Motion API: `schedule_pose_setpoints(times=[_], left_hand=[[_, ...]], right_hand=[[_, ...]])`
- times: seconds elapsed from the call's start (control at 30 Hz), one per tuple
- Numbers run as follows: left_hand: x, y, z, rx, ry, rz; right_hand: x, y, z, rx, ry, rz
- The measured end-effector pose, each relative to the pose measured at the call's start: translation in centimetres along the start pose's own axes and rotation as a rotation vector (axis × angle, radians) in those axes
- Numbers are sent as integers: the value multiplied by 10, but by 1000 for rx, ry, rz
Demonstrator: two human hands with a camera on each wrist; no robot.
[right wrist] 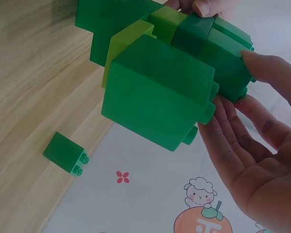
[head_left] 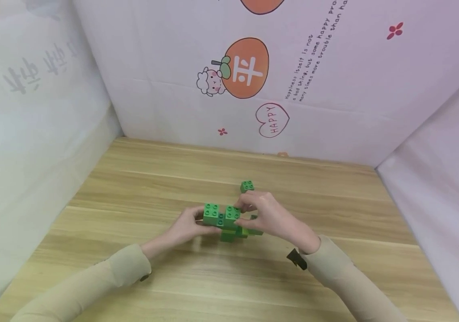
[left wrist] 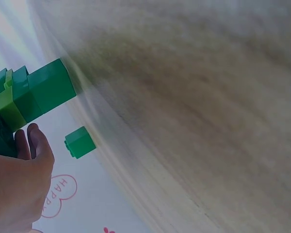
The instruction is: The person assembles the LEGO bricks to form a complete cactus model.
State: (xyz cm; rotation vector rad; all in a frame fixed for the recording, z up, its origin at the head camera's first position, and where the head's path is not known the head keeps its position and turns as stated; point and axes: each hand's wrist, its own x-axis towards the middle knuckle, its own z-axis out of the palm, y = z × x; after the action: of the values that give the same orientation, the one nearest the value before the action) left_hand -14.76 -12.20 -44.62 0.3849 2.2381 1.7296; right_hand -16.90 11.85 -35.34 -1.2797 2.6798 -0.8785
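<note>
An assembly of green toy building bricks [head_left: 227,235], in dark, mid and lime green, is held above the table. My left hand [head_left: 185,227] grips it from the left side, thumb on the near side. On its upper right, my right hand [head_left: 271,218] pinches a bright green brick [head_left: 231,215] between thumb and fingers. This brick sits against the rest of the assembly; whether it is fully pressed on, I cannot tell. Another bright green brick [head_left: 211,213] stands at the assembly's upper left. In the right wrist view, a large green brick [right wrist: 157,92] juts toward the camera.
A loose green brick [head_left: 247,185] rests on the wooden table [head_left: 153,179] beyond the right hand. White printed sheeting [head_left: 165,89] closes the table at the back, with more sheeting on the left [head_left: 32,134] and right [head_left: 447,156].
</note>
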Motion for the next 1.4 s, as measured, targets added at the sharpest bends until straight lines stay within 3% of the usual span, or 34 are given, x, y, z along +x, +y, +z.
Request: schedule_pose_setpoints(times=[0.3, 0.57, 0.93, 1.13, 1.4], left_hand=[[2, -1, 1, 4, 2, -2], [2, -1, 2, 3, 10, -17], [1, -2, 2, 15, 16, -12], [2, -2, 2, 16, 12, -15], [2, -2, 2, 1, 6, -14]], right_hand=[[-8, 7, -1, 11, 2, -21], [-9, 28, -9, 66, 120, -29], [3, 82, -9, 178, 132, 203], [9, 109, -1, 179, 118, 261], [20, 124, 5, 183, 79, 341]])
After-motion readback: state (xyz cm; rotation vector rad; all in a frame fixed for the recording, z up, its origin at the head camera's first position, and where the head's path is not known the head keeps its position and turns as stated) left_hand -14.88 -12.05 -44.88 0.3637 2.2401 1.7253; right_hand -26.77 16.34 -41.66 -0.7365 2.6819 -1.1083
